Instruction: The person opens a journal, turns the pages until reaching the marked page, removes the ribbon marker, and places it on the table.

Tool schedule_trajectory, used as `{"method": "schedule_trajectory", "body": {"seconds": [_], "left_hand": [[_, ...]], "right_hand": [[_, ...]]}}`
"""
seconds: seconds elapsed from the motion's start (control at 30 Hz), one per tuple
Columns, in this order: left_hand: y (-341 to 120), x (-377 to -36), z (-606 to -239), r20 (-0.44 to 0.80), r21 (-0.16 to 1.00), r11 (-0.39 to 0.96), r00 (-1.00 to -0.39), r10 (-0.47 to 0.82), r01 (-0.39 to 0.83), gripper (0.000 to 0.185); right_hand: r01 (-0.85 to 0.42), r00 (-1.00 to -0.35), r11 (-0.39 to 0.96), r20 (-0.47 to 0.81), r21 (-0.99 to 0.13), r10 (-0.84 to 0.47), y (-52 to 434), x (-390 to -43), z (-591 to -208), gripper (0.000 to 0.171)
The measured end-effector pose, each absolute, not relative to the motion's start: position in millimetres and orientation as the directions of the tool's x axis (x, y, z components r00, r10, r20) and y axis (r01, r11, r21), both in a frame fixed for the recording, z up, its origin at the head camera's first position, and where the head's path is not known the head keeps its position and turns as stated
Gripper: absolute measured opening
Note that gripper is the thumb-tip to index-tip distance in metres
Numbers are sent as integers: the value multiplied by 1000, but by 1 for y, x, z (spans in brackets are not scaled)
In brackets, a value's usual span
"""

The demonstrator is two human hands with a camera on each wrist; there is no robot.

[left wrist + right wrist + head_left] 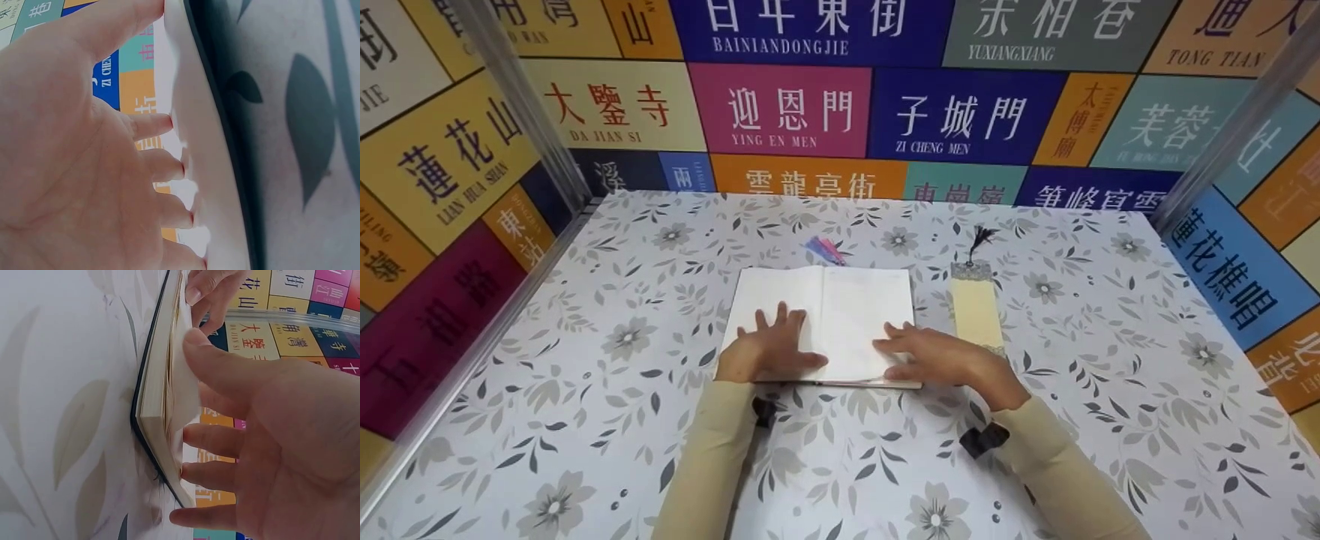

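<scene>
An open book (840, 307) with blank white pages lies flat on the floral table. My left hand (774, 343) rests flat on its left page with the fingers spread; in the left wrist view the fingertips (171, 169) touch the white page (211, 185). My right hand (911, 354) lies on the lower part of the right page. In the right wrist view its thumb (216, 363) and fingers (197, 439) touch a slightly lifted top page of the book (154, 399). A cream bookmark (976, 311) with a black tassel lies just right of the book.
A pink and blue tassel (825, 250) lies beyond the book's top edge. The floral tablecloth (585, 420) covers the table. Walls of coloured sign panels (780, 109) and two metal posts (529, 105) enclose it on three sides.
</scene>
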State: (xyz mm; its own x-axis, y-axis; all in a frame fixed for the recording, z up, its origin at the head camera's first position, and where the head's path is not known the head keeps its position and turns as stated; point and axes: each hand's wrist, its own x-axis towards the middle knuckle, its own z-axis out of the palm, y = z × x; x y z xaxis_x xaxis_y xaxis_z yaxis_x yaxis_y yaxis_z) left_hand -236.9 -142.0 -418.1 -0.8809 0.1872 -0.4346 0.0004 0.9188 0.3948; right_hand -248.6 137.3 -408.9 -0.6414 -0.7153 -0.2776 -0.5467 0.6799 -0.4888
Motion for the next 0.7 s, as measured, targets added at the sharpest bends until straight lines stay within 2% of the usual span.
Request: {"method": "schedule_trajectory", "body": {"seconds": [0.17, 0.27, 0.4, 0.5, 0.6, 0.7], "left_hand": [[-142, -237, -418, -434, 390, 921, -879, 195, 11, 95], [-143, -237, -418, -434, 391, 920, -879, 197, 13, 95], [-143, -238, -418, -433, 398, 918, -879, 198, 11, 95], [-143, -238, -419, -430, 398, 917, -880, 201, 15, 95], [-143, -238, -419, -426, 396, 918, -881, 205, 22, 94], [-143, -238, -418, -432, 398, 917, -877, 209, 22, 95]], "right_hand": [[-575, -616, 667, -285, -475, -734, 141, -250, -411, 50], [-570, -624, 679, -294, -463, -724, 145, -251, -412, 52], [-570, -652, 694, -273, -440, -708, 149, -253, -412, 59], [-588, -675, 691, -216, -421, -706, 154, -257, -412, 57], [-572, -724, 706, -147, -418, -674, 159, -263, -416, 55], [-524, -778, 713, -77, -467, -623, 163, -271, -422, 62]]}}
